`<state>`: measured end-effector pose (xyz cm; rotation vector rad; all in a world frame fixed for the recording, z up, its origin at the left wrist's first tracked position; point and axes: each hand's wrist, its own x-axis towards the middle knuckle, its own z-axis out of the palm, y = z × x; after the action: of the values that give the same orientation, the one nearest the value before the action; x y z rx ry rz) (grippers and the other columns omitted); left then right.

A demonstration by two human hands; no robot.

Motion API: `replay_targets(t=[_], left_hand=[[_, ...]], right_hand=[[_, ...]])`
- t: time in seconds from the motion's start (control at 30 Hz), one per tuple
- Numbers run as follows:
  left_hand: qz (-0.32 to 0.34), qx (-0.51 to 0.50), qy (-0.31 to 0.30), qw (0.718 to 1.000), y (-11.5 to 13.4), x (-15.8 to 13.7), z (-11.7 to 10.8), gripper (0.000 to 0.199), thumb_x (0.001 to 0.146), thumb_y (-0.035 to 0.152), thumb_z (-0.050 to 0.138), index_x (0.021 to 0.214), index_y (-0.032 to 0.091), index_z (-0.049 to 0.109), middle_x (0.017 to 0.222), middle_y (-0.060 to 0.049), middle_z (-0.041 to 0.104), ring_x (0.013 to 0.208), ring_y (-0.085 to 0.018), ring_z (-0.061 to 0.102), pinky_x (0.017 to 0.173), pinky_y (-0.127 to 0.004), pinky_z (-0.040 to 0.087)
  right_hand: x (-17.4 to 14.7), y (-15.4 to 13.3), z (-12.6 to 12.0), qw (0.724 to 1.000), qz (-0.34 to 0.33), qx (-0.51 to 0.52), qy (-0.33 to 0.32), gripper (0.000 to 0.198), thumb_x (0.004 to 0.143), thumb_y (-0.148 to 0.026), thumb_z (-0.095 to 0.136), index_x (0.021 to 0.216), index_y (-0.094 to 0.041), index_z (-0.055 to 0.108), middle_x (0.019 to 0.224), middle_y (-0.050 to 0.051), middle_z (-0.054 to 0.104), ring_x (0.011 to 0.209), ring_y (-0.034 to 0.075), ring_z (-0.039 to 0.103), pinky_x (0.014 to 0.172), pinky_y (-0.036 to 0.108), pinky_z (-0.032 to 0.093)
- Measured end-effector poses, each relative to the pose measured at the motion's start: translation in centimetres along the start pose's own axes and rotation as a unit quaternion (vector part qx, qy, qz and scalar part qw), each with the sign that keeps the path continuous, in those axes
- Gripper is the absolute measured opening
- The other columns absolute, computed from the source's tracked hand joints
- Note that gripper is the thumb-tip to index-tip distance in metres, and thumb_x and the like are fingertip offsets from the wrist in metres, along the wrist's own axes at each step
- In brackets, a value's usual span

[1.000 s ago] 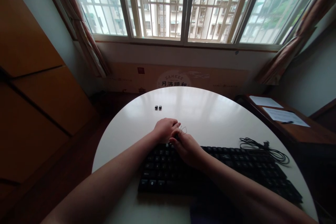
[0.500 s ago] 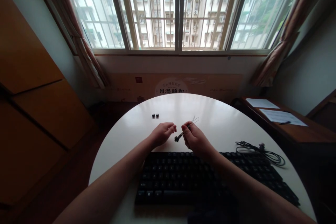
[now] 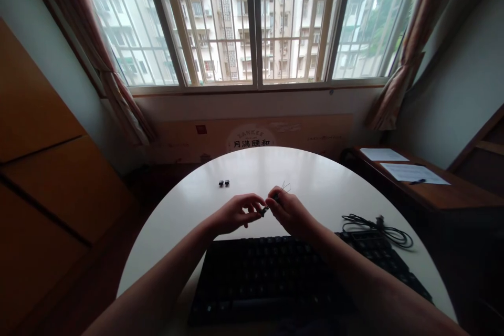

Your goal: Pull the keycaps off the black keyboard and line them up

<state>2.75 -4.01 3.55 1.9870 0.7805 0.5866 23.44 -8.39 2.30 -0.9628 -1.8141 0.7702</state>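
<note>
My right hand (image 3: 289,211) is closed around a keycap puller (image 3: 276,197), whose thin wire loops stick out past the fingers on the far side. At the puller's near end is a small dark keycap (image 3: 264,211). The thumb and fingers of my left hand (image 3: 240,212) close on this keycap from the left. Both hands are just above the white table, beyond the back edge of a black keyboard (image 3: 252,273). Two small black keycaps (image 3: 224,183) stand side by side on the table, farther back and to the left.
A coiled black cable (image 3: 384,231) lies at the right, by the keyboard's back edge. The round white table (image 3: 165,236) stands before a barred window (image 3: 252,37). On a brown side table (image 3: 472,191) at the right are printed sheets (image 3: 413,173) and a pen (image 3: 418,182).
My left hand has moved right, and its fingers have come onto the keycap at the puller's end. My right hand still grips the puller. The whole view has tilted up and shifted slightly.
</note>
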Motion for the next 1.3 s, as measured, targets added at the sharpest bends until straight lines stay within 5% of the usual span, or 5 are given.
replay_targets(t=[0.3, 0.6, 0.73, 1.0, 1.3], left_hand=[[0.01, 0.038, 0.031, 0.999, -1.4, 0.2, -1.9, 0.028, 0.084, 0.034, 0.062, 0.107, 0.018, 0.069, 0.093, -0.006, 0.064, 0.08, -0.016, 0.059, 0.063, -0.027, 0.054], [0.03, 0.065, 0.246, 0.967, -3.3, 0.7, -7.4, 0.035, 0.086, 0.04, 0.053, 0.106, 0.016, 0.068, 0.082, -0.005, 0.06, 0.075, -0.017, 0.058, 0.058, -0.028, 0.055], [0.043, 0.177, 0.294, 0.938, -4.2, 2.5, -9.4, 0.03, 0.084, 0.038, 0.055, 0.1, 0.017, 0.067, 0.084, -0.005, 0.065, 0.072, -0.017, 0.061, 0.057, -0.027, 0.052], [0.028, 0.513, 0.143, 0.846, -7.3, 5.4, -10.2, 0.023, 0.083, 0.025, 0.061, 0.102, 0.024, 0.072, 0.092, -0.006, 0.075, 0.095, -0.024, 0.064, 0.101, -0.047, 0.037], [-0.005, 0.513, 0.126, 0.849, -9.6, 5.2, -10.2, 0.021, 0.083, 0.023, 0.058, 0.099, 0.028, 0.072, 0.098, -0.006, 0.073, 0.112, -0.024, 0.059, 0.114, -0.06, 0.003]], right_hand=[[0.4, 2.3, 0.7, 0.997, 0.01, 0.03, 0.073, 0.025, 0.096, -0.044, 0.046, 0.086, -0.021, 0.047, 0.055, -0.006, 0.046, 0.047, 0.011, 0.042, 0.048, 0.023, 0.033], [0.5, 2.4, 0.5, 0.995, -0.009, -0.031, 0.094, 0.025, 0.095, -0.043, 0.047, 0.083, -0.02, 0.049, 0.056, -0.006, 0.046, 0.051, 0.013, 0.043, 0.054, 0.024, 0.033], [0.4, 2.1, 0.7, 0.996, -0.004, -0.033, 0.086, 0.023, 0.095, -0.04, 0.048, 0.083, -0.02, 0.05, 0.056, -0.005, 0.049, 0.05, 0.012, 0.043, 0.053, 0.023, 0.032], [0.3, 2.0, 0.8, 0.998, 0.003, -0.033, 0.053, 0.02, 0.093, -0.037, 0.052, 0.083, -0.02, 0.052, 0.057, -0.005, 0.052, 0.049, 0.011, 0.041, 0.051, 0.022, 0.032], [0.0, 1.9, 1.0, 0.999, 0.011, -0.03, 0.038, 0.021, 0.093, -0.038, 0.053, 0.083, -0.02, 0.051, 0.056, -0.006, 0.044, 0.05, 0.011, 0.037, 0.05, 0.023, 0.031]])
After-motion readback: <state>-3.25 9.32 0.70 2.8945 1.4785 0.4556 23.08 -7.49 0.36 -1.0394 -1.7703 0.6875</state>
